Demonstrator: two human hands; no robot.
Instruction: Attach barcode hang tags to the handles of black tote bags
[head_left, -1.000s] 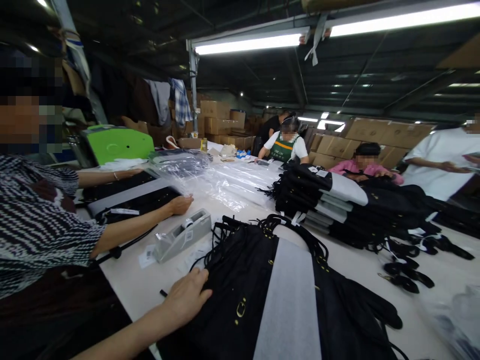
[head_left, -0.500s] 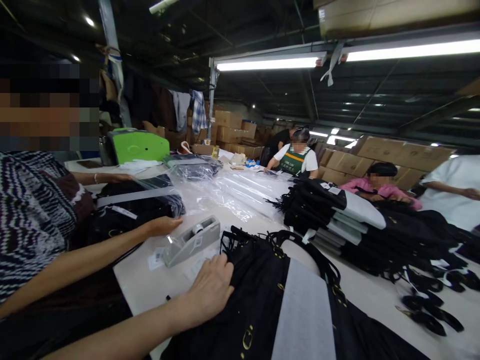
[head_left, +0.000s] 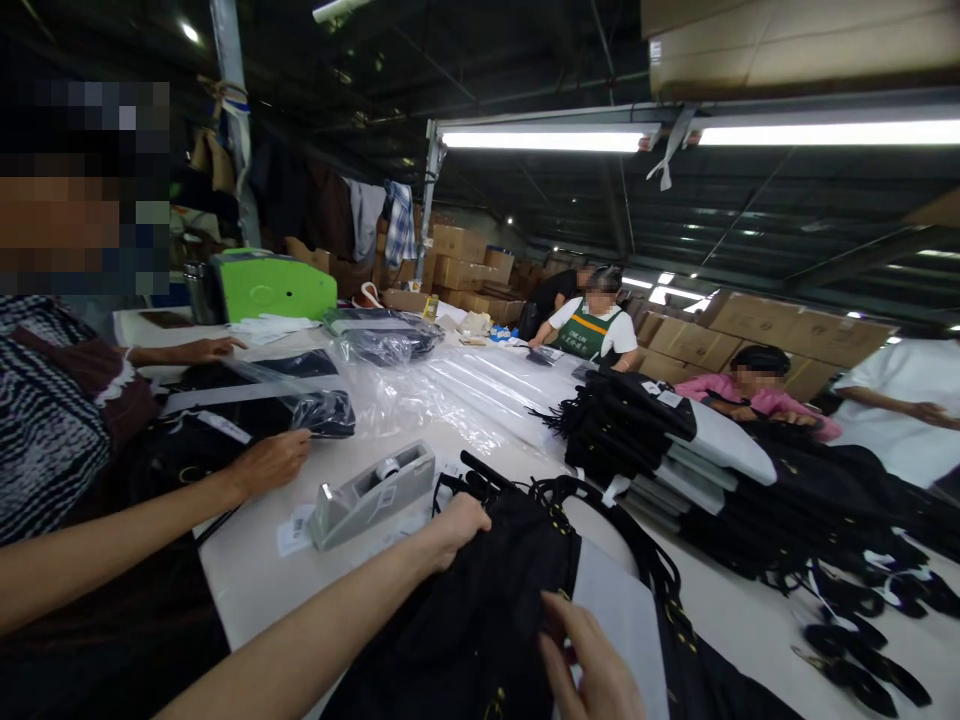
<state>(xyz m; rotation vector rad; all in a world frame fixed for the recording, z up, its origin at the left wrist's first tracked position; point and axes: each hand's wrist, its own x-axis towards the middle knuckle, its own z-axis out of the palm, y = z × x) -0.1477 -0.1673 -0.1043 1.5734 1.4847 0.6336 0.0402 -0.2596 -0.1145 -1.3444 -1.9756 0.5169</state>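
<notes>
- Right of the tape dispenser (head_left: 360, 515), the black bag (head_left: 465, 620) lies on the table (head_left: 251, 590), pale strip (head_left: 622, 590) in place, no clear film over it.
- Left hand (head_left: 457, 530) pinches its fabric; right hand (head_left: 592, 665) has thumb and fingers parted.
- Stacked bags (head_left: 615, 435) beyond the dispenser, also unfilmed.

Workroom, dark ceiling (head_left: 750, 190). Two tube lights (head_left: 540, 138), lit, side by side. Posts (head_left: 235, 130), two, upright (the nearer wound with ties). Clothes (head_left: 364, 215), hanging between the posts. Cartons (head_left: 799, 330), brown, stacked at the rear. One table (head_left: 259, 590), pale top. Green case (head_left: 277, 288), on the table, far left.
</notes>
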